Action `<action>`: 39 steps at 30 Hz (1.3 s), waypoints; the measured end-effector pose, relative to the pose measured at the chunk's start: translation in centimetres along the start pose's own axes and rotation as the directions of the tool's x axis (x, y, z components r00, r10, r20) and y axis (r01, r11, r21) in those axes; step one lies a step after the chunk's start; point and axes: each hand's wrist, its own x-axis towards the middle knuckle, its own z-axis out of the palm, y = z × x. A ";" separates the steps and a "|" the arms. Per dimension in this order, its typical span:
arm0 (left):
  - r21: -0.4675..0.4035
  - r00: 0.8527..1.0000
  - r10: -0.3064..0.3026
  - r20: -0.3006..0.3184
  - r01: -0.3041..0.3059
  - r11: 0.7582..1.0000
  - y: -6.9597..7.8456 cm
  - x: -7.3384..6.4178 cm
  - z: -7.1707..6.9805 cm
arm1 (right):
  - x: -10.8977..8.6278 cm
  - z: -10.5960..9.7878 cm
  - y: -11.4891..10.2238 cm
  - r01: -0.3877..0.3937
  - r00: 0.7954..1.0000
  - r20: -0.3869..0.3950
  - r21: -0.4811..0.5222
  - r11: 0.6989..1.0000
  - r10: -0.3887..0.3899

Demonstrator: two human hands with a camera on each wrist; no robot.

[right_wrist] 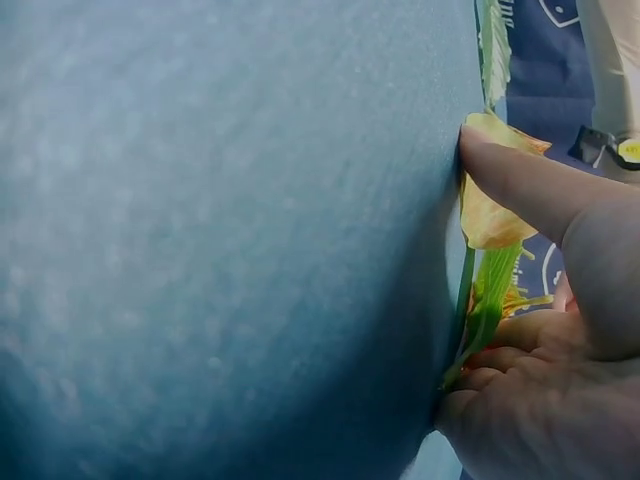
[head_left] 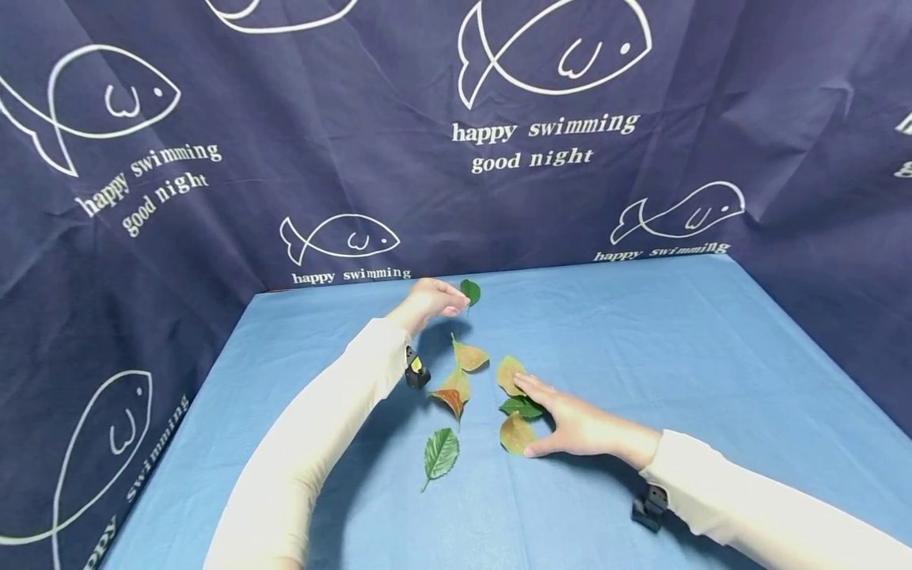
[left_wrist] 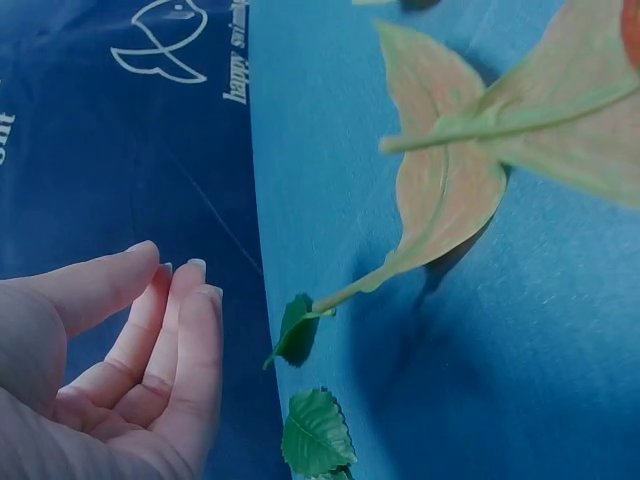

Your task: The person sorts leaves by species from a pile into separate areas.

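My left hand hovers over the far edge of the blue table, its fingertips beside a small green leaf. In the left wrist view its bent fingers and thumb show nothing between them. My right hand is spread over a group of leaves. Its fingers reach the upper yellow leaf, and its thumb touches the lower yellow leaf. A green leaf lies between those two, partly under the hand. The thumb's contact also shows on the yellow leaf in the right wrist view.
Between the hands lie a yellow leaf, another yellowish leaf and a reddish-brown leaf. A serrated green leaf lies nearer the front. Dark blue fish-print cloth hangs behind and beside the table.
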 end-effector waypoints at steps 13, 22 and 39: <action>0.277 0.972 0.001 0.236 -0.069 0.958 0.0 -5.1 2.3 | 0.1 -0.3 0.3 -0.004 1.000 0.005 0.019 1.000 0.004; 0.454 0.948 -0.031 0.318 -0.123 0.882 -0.9 -8.5 4.7 | 0.1 0.1 0.6 0.003 1.000 -0.001 0.034 0.999 -0.003; 0.441 0.948 -0.105 0.301 -0.040 0.897 -4.1 -8.5 7.1 | -0.1 0.2 0.3 0.016 1.000 0.000 0.040 0.999 -0.016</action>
